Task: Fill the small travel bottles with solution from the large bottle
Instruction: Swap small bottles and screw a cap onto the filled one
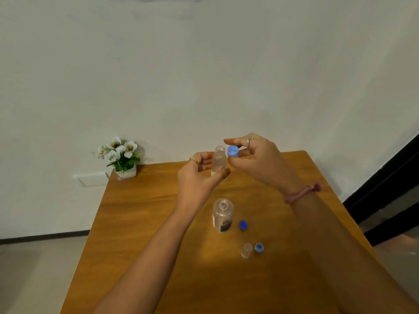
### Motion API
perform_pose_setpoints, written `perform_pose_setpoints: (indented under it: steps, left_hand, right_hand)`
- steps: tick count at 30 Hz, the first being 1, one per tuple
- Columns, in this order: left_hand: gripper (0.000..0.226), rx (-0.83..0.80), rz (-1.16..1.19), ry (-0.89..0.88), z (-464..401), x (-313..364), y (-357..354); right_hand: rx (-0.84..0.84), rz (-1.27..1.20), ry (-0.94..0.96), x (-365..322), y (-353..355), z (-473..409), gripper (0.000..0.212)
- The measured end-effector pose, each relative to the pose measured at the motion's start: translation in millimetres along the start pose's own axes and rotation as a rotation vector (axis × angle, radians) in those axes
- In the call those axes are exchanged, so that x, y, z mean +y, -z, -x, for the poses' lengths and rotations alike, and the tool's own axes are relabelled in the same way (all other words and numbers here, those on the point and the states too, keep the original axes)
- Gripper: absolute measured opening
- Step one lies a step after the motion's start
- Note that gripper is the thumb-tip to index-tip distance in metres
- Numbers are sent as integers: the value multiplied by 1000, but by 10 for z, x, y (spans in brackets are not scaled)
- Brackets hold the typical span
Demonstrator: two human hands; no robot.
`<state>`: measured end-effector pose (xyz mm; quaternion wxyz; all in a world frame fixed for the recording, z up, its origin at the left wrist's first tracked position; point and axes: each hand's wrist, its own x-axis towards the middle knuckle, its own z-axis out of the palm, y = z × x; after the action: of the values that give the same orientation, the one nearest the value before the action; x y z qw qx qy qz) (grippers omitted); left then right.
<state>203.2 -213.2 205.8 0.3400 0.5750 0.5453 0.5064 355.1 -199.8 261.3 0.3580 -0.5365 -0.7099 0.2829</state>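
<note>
Gripping one uncapped bottle [219, 160], left hand [199, 175] — right hand [254, 159] pinches one of three caps [232, 151].

Both forearms are bare, with no sleeves in view. The left hand [196, 175] wears a gold-toned ring, the right hand [256, 158] a silvery one. A pink band [302, 193], possibly knotted cord, circles the right wrist at centre right.
</note>
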Motion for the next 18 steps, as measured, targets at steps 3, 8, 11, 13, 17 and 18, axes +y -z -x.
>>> perform_pose_setpoints:
  steps: [3,8,11,13,17,18]
  left_hand:
    - [40,53,8,-32,-169,278,-66]
    - [44,93,12,-71,-351,689,-112]
    - [40,110,20,-90,-398,875,-120]
    - [42,117,26,-95,-408,973,-127]
    - [46,123,36,-108,-416,1131,-155]
    - [46,125,46,-108,-420,1163,-161]
  right_hand:
    - [-37,-84,28,-122,308,-161,39]
    - [-58,-92,158,-321,784,-375,33]
    - [-77,-9,249,-443,1012,-502,31]
    - [-104,42,325,-536,1160,-575,31]
    - [-220,196,440,-763,1389,-735,32]
    - [-256,236,451,-825,1433,-774,33]
